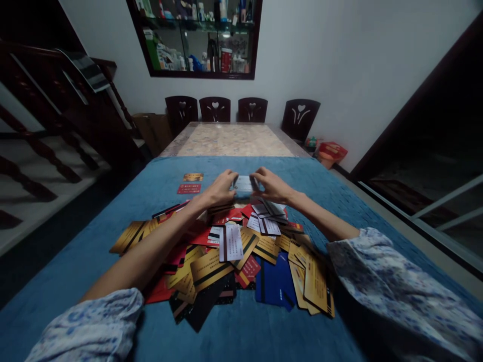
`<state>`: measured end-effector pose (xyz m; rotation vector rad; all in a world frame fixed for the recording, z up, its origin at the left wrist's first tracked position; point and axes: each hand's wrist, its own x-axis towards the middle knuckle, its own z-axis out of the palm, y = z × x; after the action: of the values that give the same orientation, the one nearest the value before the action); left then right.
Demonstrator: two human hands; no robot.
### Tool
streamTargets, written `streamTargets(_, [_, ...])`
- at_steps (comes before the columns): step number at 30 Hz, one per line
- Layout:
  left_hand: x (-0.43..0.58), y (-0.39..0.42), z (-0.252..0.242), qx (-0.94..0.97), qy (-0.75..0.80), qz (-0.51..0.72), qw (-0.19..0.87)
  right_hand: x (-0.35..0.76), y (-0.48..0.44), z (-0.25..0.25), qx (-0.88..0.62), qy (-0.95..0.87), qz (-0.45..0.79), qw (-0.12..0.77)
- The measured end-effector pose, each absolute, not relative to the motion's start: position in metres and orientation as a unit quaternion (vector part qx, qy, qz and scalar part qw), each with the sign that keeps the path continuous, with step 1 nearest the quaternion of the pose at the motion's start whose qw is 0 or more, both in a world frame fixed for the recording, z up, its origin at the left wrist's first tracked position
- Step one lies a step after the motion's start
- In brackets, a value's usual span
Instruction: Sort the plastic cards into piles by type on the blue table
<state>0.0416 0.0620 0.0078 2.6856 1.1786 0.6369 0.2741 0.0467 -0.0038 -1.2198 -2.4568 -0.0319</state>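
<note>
Head camera view: a wall cabinet (pixel 202 75) with glass shelves holds bottles, small packages and a red jar (pixel 226 60). At the left of the room, beside the dark chairs (pixel 252 109), stands a brown box (pixel 155 129); its contents cannot be made out. On the floor right of the table (pixel 234 138), a red bag (pixel 332 149) sits at the top of a bin (pixel 325 160).

A blue cloth (pixel 302 177) covers the near part of the table. Above it, just beyond a loose heap of cards, a person's two bare hands face each other with a white card (pixel 243 186) between them. The left hand (pixel 223 187) has its fingers curled, thumb and fingertips nearly together at the card's left edge. The right hand (pixel 268 183) is bent the same way, fingers closed in on the right edge, slightly blurred.

The heap mixes gold, red, white, black and blue cards, overlapping at all angles beneath and between the forearms. Left of the hands, apart from the heap, a gold card (pixel 193 177) lies just beyond a red card (pixel 189 188).
</note>
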Motion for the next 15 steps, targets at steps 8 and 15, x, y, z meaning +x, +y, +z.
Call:
streamTargets(8, [0.014, 0.095, 0.009, 0.895, 0.407, 0.175, 0.052, 0.246, 0.073, 0.006, -0.435, -0.885, -0.006, 0.169])
streamTargets(15, [-0.009, 0.121, 0.006, 0.876, 0.445, 0.167, 0.085, 0.220, 0.098, 0.006, -0.452, -0.881, 0.003, 0.143])
